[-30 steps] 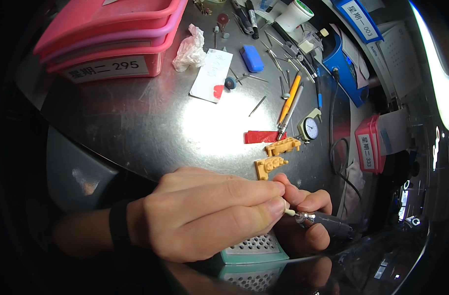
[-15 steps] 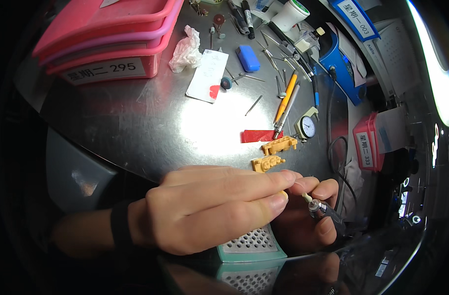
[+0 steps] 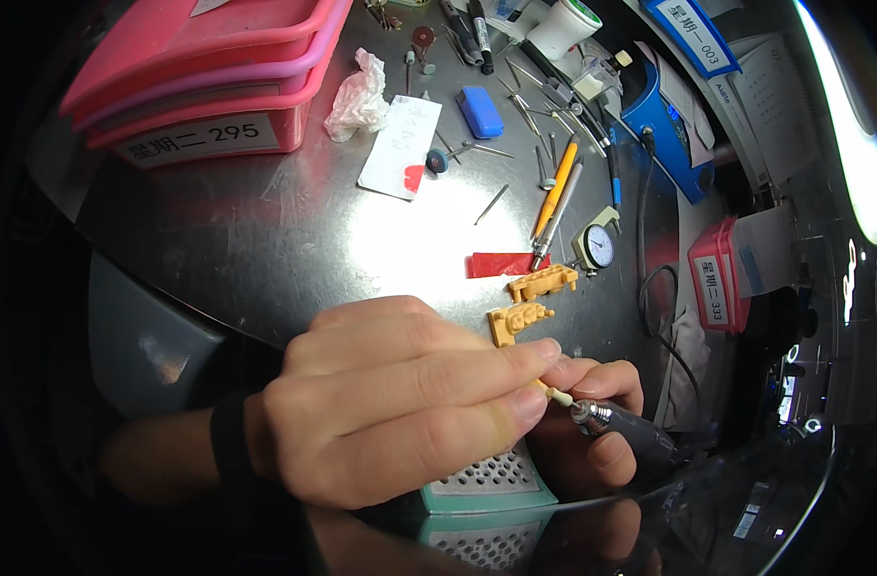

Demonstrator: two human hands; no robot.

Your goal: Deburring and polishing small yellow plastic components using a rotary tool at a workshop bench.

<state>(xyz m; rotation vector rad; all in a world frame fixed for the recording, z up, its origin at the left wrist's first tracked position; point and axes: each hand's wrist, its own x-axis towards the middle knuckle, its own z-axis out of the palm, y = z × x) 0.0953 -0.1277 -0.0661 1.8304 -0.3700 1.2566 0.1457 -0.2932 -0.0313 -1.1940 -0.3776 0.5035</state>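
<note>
Between thumb and fingertips, my left hand [image 3: 391, 408] pinches a small tan dental die with a pale, tooth-shaped tip [image 3: 557, 395] pointing right. My right hand [image 3: 606, 384] grips a dark rotary handpiece [image 3: 635, 437], its metal nose aimed left at the die. The nose is very close to the tip; whether the bur touches it I cannot tell. Just beyond the fingers lie two tan dental model pieces, a nearer one [image 3: 518, 322] and a farther one [image 3: 544, 281]. Below the hands is a perforated metal grate in a green frame [image 3: 491, 499].
Stacked pink bins [image 3: 295, 125] stand at the far left. On the metal table lie a white card [image 3: 400, 149], crumpled tissue [image 3: 358, 96], blue block [image 3: 481, 112], orange pencil [image 3: 556, 190], red strip [image 3: 496, 265] and dial gauge [image 3: 599, 247]. A blue control unit [image 3: 664, 125] and cable are right.
Both hands have shifted slightly left. The die's pale tip and the handpiece nose show more clearly, the handpiece lying more level. The view has moved a little.
</note>
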